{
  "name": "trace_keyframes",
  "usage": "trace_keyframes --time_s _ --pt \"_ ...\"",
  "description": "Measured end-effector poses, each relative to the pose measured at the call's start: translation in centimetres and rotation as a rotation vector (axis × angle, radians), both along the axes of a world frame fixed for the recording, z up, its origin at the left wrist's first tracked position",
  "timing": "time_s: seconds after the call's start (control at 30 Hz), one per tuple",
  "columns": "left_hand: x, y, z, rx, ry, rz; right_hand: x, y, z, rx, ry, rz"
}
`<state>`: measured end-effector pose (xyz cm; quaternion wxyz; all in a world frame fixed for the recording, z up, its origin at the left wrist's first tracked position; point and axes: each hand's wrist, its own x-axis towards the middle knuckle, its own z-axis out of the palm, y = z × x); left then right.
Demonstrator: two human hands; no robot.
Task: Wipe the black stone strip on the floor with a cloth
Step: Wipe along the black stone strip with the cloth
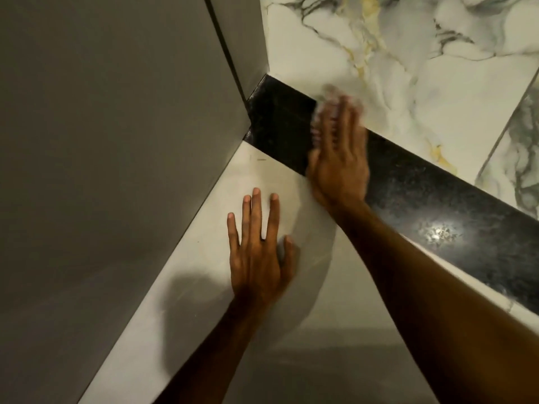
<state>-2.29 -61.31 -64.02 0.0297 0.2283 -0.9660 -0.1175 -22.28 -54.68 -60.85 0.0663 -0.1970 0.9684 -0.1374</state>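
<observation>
Head view shows a grey wall at left, the left hand spread flat, fingers apart, on pale floor tile, and the blurred right hand flat, fingers together, pressing a barely visible cloth on the black stone strip, with marble tile beyond.

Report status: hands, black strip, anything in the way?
Right hand flat on black stone strip, motion-blurred, pale cloth just visible at fingertips. Left hand open, braced on light floor tile. Nothing blocking the strip.
</observation>
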Motion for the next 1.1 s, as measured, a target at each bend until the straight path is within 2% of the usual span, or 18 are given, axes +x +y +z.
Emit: trace_keyframes --time_s 0.13,0.2,0.27,0.4,0.47,0.53,0.6,0.67,0.77,0.83,0.87,0.97,1.03,1.1 --pt "0.1 0.2 0.2 -0.065 -0.009 0.033 3.2 -2.1 0.1 0.021 -0.019 0.404" --pt "0.1 0.3 0.4 -0.098 -0.019 0.025 4.8 0.5 -0.1 0.043 -0.008 0.478" --pt "0.0 0.3 0.5 -0.09 0.004 0.018 3.7 2.5 -0.5 0.049 0.031 0.432" --pt "-0.1 0.2 0.3 -0.054 0.041 0.02 -1.4 -1.0 -0.7 -0.02 0.058 0.054" --pt "0.0 0.3 0.2 -0.054 0.067 0.016 -2.0 -3.9 -0.1 -0.051 0.027 0.102" --pt "0.3 0.2 0.2 -0.069 0.087 0.009 -0.5 -3.9 0.1 -0.075 0.017 0.274" --pt "0.4 0.3 0.6 -0.103 0.082 -0.009 2.8 0.2 0.3 -0.059 0.026 0.346" --pt "0.4 0.5 1.0 -0.117 0.064 -0.038 6.3 6.5 0.2 -0.021 0.033 0.317" --pt "-0.1 0.8 1.2 -0.078 0.04 -0.082 5.9 12.9 -0.1 0.035 0.037 0.059" --pt "-0.2 1.1 1.1 -0.043 0.029 -0.137 2.9 12.8 -0.1 0.017 0.079 -0.165" --pt "-0.3 1.1 1.0 -0.03 0.025 -0.165 1.5 11.7 0.0 0.004 0.083 -0.192" --pt "-0.1 2.9 0.8 -0.01 0.0 -0.286 1.6 11.1 0.0 -0.044 0.057 -0.06" --pt "0.2 4.9 1.0 -0.006 -0.034 -0.379 5.4 14.0 -0.2 -0.04 0.033 0.051" --pt "0.5 7.5 1.2 -0.005 -0.078 -0.501 9.9 19.3 -0.2 -0.008 0.04 0.038"
